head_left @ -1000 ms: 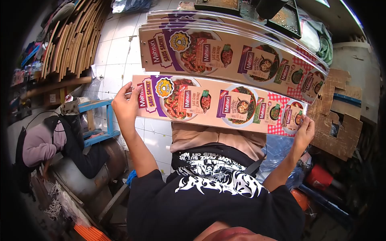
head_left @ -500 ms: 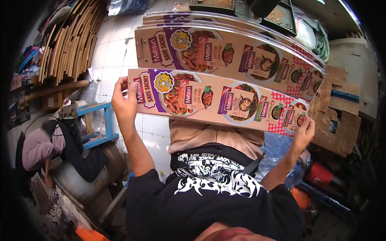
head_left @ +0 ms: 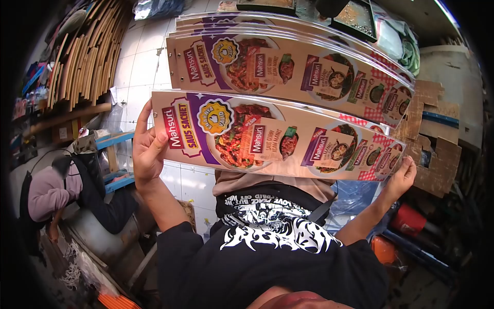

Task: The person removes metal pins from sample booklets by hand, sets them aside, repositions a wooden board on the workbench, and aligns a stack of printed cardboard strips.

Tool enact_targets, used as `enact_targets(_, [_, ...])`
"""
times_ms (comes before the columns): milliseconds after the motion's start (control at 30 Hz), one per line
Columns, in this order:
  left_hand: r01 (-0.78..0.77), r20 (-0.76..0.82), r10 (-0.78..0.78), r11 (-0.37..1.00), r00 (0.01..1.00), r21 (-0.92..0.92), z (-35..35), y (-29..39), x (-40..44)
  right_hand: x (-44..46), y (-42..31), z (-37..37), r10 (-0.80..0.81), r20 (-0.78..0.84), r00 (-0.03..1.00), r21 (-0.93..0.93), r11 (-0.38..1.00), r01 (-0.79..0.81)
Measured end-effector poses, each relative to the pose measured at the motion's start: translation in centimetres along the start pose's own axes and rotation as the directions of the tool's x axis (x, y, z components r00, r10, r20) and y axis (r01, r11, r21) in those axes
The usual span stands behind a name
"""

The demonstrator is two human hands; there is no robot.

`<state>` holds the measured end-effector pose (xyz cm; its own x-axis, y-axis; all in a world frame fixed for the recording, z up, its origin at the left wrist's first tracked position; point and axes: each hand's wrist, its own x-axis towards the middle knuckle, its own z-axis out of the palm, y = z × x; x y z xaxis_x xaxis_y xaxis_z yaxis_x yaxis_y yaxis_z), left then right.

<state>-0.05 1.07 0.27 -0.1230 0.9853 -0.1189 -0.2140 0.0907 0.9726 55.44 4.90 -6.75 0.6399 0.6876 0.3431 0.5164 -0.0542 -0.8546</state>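
A long printed display panel (head_left: 293, 147) reads "Mahsuri Saus Sachet" and carries pictures of food on a beige ground. My left hand (head_left: 149, 149) grips its left end, thumb on the printed face and fingers behind. At the opposite end my right hand (head_left: 403, 177) pinches the lower right corner. The panel is raised in front of my lap, its left end larger in view. Just beyond it lie several matching panels (head_left: 288, 77), overlapping in a stack with small holes along their left edge. Part of another checkered print shows behind the held panel's upper right edge.
Thin wooden strips (head_left: 87, 56) are piled at the upper left. A person in a pink sleeve (head_left: 49, 193) sits at the left by a metal cylinder (head_left: 98, 232) and a blue frame (head_left: 116, 139). Trays (head_left: 355, 20) stand beyond the stack; worn cardboard (head_left: 437, 175) is at the right.
The held panel has come up closer to the camera, its left end most, and tilted. My left hand has shifted left and my right hand slightly right and down, both still gripping.
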Motion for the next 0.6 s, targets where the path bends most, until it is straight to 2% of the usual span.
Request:
enact_targets(100, [0.064, 0.036, -0.062, 0.996, 0.997, -0.055, 4.2, 0.1, 0.2, 0.6, -3.0, -0.3, -0.052, 0.019, 0.998, -0.024, 0.998, 0.052])
enact_targets(133, [0.115, 0.148, -0.106, 0.992, 0.983, -0.05, 5.1, 0.2, 0.3, 0.4, -4.7, 0.0, 0.002, 0.095, 0.995, 0.069, 0.998, -0.008])
enact_targets(167, [0.111, 0.185, -0.1, 0.992, 0.978, -0.051, 6.7, 0.2, 0.5, 0.0, -6.1, 0.5, -0.003, 0.089, 0.996, 0.071, 0.997, -0.003])
enact_targets(200, [0.141, 0.236, -0.122, 0.988, 0.964, -0.065, 8.0, 0.1, 0.6, -0.4, -7.4, 1.2, -0.058, 0.219, 0.974, 0.165, 0.986, 0.021])
enact_targets(233, [0.172, 0.287, -0.143, 0.982, 0.947, -0.078, 9.2, 0.0, 0.8, -1.0, -8.7, 1.8, -0.123, 0.341, 0.932, 0.257, 0.966, 0.033])
enact_targets(300, [0.231, 0.381, -0.189, 0.97, 0.905, -0.069, 11.2, -0.1, 1.1, -2.8, -11.2, 3.1, -0.165, 0.489, 0.857, 0.408, 0.911, -0.058])
enact_targets(333, [0.293, 0.436, -0.23, 0.953, 0.87, -0.08, 11.9, 0.0, 1.2, -3.5, -11.9, 3.7, -0.252, 0.555, 0.793, 0.434, 0.901, -0.017])
enact_targets(367, [0.292, 0.46, -0.232, 0.955, 0.857, -0.061, 12.5, -0.2, 1.2, -4.2, -12.6, 4.2, -0.334, 0.613, 0.716, 0.461, 0.887, 0.019])
enact_targets(433, [0.316, 0.461, -0.249, 0.946, 0.852, -0.072, 14.1, -0.1, 0.9, -5.4, -14.2, 5.0, -0.385, 0.716, 0.582, 0.48, 0.877, -0.01])
enact_targets(467, [0.318, 0.465, -0.248, 0.945, 0.85, -0.077, 14.2, -0.2, 0.9, -5.9, -14.9, 5.5, -0.382, 0.717, 0.583, 0.474, 0.88, -0.006])
enact_targets(533, [0.414, 0.495, -0.358, 0.91, 0.792, -0.003, 14.3, -0.3, 0.9, -6.9, -16.2, 6.4, -0.395, 0.789, 0.471, 0.515, 0.843, -0.155])
enact_targets(600, [0.421, 0.493, -0.374, 0.907, 0.786, 0.017, 14.7, 0.2, 1.0, -7.7, -17.0, 7.3, -0.424, 0.757, 0.497, 0.536, 0.838, -0.102])
